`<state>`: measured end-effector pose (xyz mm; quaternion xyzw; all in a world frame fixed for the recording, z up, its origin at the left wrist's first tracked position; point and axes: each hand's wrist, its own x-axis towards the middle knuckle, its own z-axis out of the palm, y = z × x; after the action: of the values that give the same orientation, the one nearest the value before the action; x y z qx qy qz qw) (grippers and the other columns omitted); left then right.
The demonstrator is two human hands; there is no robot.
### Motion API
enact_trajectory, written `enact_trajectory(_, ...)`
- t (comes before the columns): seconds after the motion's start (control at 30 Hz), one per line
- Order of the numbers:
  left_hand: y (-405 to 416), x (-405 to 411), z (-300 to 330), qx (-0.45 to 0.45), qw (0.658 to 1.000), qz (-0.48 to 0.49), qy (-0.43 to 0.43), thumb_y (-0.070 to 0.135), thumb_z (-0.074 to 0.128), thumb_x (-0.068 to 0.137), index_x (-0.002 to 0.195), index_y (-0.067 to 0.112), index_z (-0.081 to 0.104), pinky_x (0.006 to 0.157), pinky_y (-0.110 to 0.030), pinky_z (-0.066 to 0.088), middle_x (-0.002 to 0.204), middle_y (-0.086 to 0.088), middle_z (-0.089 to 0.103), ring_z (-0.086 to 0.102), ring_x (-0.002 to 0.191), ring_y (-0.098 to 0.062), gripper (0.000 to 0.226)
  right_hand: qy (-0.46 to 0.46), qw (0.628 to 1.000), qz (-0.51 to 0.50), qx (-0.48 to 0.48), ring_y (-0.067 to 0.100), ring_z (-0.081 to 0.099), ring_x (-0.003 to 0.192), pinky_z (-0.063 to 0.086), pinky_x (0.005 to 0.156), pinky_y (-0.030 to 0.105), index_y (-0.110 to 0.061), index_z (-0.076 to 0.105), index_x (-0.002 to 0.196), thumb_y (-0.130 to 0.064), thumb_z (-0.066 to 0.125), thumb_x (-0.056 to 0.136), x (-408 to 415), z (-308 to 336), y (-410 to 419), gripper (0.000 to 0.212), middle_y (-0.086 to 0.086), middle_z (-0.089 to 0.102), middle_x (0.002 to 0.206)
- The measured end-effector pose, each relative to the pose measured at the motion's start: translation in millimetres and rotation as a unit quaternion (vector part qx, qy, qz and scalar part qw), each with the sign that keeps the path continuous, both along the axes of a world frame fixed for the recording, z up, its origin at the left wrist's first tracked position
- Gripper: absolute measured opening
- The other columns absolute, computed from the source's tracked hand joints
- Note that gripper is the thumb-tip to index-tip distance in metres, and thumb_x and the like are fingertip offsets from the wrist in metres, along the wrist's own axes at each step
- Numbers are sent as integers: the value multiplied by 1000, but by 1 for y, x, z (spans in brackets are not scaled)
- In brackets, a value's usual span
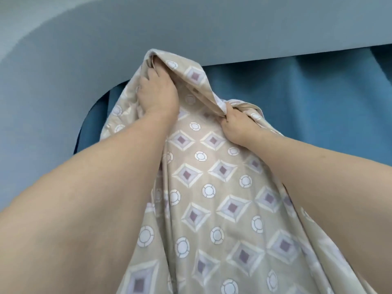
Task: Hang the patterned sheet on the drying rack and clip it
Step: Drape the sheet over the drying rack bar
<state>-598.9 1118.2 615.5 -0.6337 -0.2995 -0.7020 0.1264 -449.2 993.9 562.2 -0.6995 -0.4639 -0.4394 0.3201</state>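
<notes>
The patterned sheet (pixel 214 187) is beige with purple diamonds and white circles. It hangs down the middle of the view from a raised fold near the top. My left hand (pixel 157 92) is lifted high, its fingers tucked into the topmost fold, gripping the cloth. My right hand (pixel 237 124) grips a bunched edge of the sheet lower and to the right. Both forearms reach upward. No drying rack or clip is in view.
A blue curtain (pixel 297 96) hangs behind the sheet. Above and to the left is a grey ceiling or wall panel (pixel 127 35) with a curved edge.
</notes>
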Motion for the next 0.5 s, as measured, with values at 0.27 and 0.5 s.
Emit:
enact_trajectory(0.27,114,-15,-63,-15,985,85,149,17,34,99,152,4,13,100,-53,40,141,-21,42,45,125,-40,58,89,992,-1,-89,32,52,121,35,97,36,-14,30,140,-33,27,104,-17,-45,82,41,15,53,136)
enact_trajectory(0.5,161,10,-170,-226,915,-21,335,17,43,94,155,18,4,98,-47,44,146,-13,43,50,124,-36,73,131,944,-112,-282,29,44,131,33,106,41,-23,35,142,-52,28,98,11,-131,129,54,5,43,148)
